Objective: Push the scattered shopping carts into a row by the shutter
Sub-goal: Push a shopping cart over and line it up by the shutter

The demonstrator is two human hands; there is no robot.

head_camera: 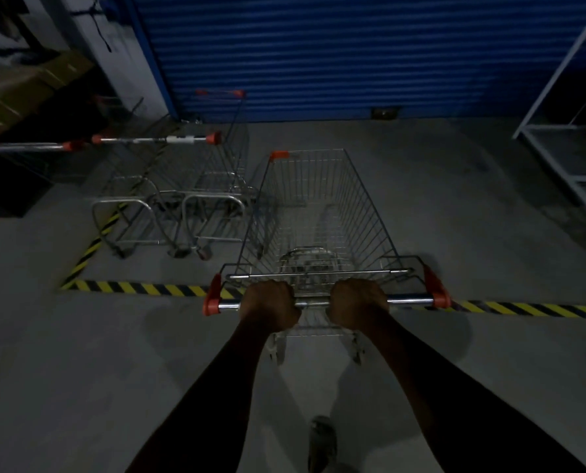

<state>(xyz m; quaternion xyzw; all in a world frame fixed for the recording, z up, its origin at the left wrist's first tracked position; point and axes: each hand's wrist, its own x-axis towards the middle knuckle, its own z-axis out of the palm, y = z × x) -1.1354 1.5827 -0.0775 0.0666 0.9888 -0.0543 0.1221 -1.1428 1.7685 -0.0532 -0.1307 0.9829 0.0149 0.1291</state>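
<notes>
A wire shopping cart point(322, 213) with orange corner caps stands straight ahead of me, its nose toward the blue shutter point(318, 52). My left hand point(271, 303) and my right hand point(358, 303) are both closed around its chrome handle bar point(409, 299), side by side near the middle. The cart's rear sits over the yellow-black floor tape point(141, 287). To its left a second cart point(196, 172) is parked facing the shutter, and a third cart's handle point(25, 147) shows at the far left, its basket mostly lost in the dark.
A white metal shelf rack point(564, 138) stands at the right by the shutter. Cardboard boxes point(21, 87) are stacked at the far left beside a white pillar point(124, 46). Grey concrete floor lies between the cart and the rack. My foot point(322, 442) is below.
</notes>
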